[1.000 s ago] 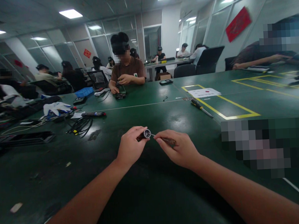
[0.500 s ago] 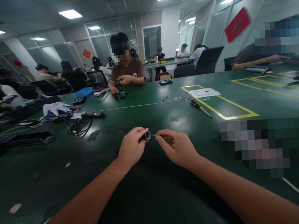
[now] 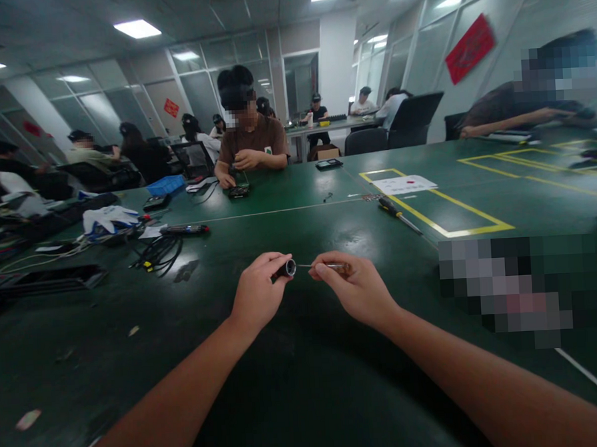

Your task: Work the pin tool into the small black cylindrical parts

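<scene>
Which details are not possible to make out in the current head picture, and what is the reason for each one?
All in the head view:
Far end of the dark cylinder: covered by the left hand.
Its inside: too dark and small.
Part of the brown-handled tool: covered by the right hand.
Print on the white sheet: too small.
Whatever lies behind the pixelated patch: masked.

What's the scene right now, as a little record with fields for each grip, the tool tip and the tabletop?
Left grip: holds a dark tube, open silver end facing right
Right grip: holds a thin tool by its brownish handle
Tool tip: points at the tube's open end; contact unclear
Table left: white and blue gloves, blue tray
Table right: black and yellow screwdriver beside yellow tape outline
Across: person in brown shirt
</scene>
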